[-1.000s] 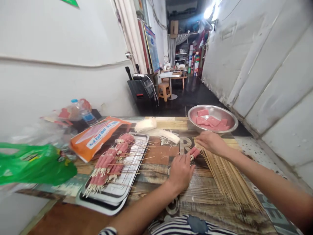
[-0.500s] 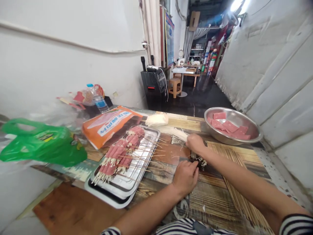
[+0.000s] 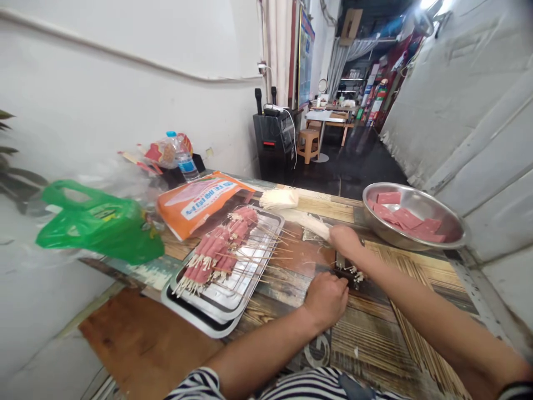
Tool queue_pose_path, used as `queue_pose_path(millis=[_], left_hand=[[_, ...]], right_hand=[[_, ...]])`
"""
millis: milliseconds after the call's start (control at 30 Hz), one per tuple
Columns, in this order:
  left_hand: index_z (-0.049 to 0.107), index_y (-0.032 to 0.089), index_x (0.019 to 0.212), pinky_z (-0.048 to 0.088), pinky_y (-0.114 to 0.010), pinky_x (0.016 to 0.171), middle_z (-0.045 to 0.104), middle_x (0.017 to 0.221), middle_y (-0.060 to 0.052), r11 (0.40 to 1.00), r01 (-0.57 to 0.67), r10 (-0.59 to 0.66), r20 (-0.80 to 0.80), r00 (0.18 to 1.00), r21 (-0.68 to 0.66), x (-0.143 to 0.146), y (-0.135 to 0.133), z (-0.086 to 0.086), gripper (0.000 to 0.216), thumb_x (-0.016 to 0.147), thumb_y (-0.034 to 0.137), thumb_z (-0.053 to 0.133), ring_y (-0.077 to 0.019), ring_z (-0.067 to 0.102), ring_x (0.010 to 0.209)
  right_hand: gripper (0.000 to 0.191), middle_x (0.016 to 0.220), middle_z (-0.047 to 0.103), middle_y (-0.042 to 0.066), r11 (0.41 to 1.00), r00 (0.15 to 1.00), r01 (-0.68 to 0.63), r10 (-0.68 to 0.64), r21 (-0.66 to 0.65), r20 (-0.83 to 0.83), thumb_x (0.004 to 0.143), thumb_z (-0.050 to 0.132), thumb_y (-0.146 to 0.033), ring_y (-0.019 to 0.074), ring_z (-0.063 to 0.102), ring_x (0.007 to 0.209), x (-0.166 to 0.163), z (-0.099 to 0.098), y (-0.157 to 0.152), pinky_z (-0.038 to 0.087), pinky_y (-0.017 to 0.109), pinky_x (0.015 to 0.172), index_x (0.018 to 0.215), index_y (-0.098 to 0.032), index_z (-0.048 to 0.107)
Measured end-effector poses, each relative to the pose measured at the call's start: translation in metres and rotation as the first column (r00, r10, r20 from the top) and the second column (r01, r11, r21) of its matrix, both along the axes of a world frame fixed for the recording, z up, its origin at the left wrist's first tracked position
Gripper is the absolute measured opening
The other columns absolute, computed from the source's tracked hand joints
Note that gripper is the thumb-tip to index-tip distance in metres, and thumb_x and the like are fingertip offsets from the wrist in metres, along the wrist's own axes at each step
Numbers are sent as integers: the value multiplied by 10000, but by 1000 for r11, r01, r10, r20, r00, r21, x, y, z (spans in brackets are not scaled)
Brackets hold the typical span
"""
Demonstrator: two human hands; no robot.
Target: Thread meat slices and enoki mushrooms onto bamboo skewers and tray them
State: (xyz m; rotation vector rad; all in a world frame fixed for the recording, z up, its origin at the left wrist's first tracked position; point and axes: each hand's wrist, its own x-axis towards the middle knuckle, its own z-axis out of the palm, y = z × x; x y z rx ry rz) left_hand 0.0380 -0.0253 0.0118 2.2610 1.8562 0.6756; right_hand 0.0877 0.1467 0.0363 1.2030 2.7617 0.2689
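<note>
My right hand point(image 3: 346, 242) is closed round the near end of a long pale bunch of enoki mushrooms point(image 3: 312, 225), which lies across the table. Closer to me, my left hand point(image 3: 327, 300) is curled with its knuckles up; what its fingers grip, if anything, is hidden. Between the two hands lies a flat dark thing point(image 3: 343, 263), mostly covered, its kind unclear. Short loose enoki pieces point(image 3: 357, 273) rest beside it. Another pale enoki bunch point(image 3: 280, 198) sits at the table's far edge.
Left of my hands, stacked metal trays point(image 3: 244, 297) carry skewered pink meat rolls point(image 3: 212, 247) with enoki ends showing. Behind lie an orange packet point(image 3: 204, 205) and a green bag point(image 3: 100, 222). At right are a steel bowl point(image 3: 416, 239) of pink slices and many bamboo skewers point(image 3: 416, 328).
My view has turned slightly left, so most things sit further right in the picture. My right hand still grips the enoki, and my left hand stays curled close by.
</note>
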Motion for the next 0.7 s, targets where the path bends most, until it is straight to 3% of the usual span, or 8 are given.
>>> queue_pose_path(millis=[300,700], left_hand=[[671,155,889,484,-330,719,694,798,-83,1000,4,-4,7,1000,8,-1,1,-3,185,901,229,502,-216,635,774],[669,140,884,492,-343,728,695,787,-90,1000,28,-28,6,1000,-6,-1,3,-5,183,893,195,494,-222,640,772]], right_hand=[[332,958,680,227,1000,1000,4,-4,20,-5,911,419,-207,242,639,939,-1,18,-18,472,274,784,929,-28,698],[294,944,691,256,999,999,9,-11,40,40,806,528,-165,261,663,893,-20,1,-8,487,300,774,983,-5,700]])
